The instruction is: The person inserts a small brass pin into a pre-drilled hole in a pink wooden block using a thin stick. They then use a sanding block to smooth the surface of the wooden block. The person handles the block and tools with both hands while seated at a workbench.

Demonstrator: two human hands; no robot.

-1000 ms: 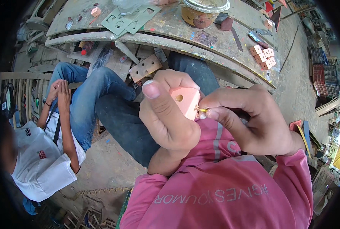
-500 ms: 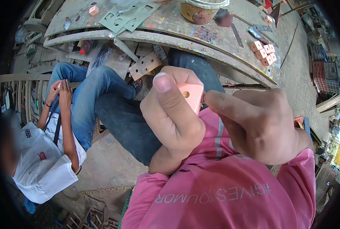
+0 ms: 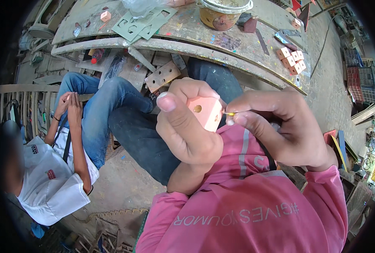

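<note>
My left hand (image 3: 187,130) grips a pale pink wooden cube (image 3: 205,109) in front of my chest. A round hole with a golden-brown bottom shows in one face, and smaller marks or holes show on the side face. My right hand (image 3: 286,128) pinches a thin, pin-like tool (image 3: 230,114), yellow where it leaves the fingertips. Its fine tip points at the cube's right side face; whether it touches there I cannot tell. Something whitish sits by the pinching fingertips, too small to name.
Across from me stands a paint-stained workbench (image 3: 183,40) with a tub (image 3: 219,17), green stencil sheets (image 3: 143,24) and a stack of similar cubes (image 3: 289,61). A drilled wooden block (image 3: 162,76) lies below it. A co-worker (image 3: 54,173) sits at my left, hands together.
My right hand has turned and opened out, bringing the pinched thin tool into sight. The cube has tilted and shifted slightly left, so more of its side face shows.
</note>
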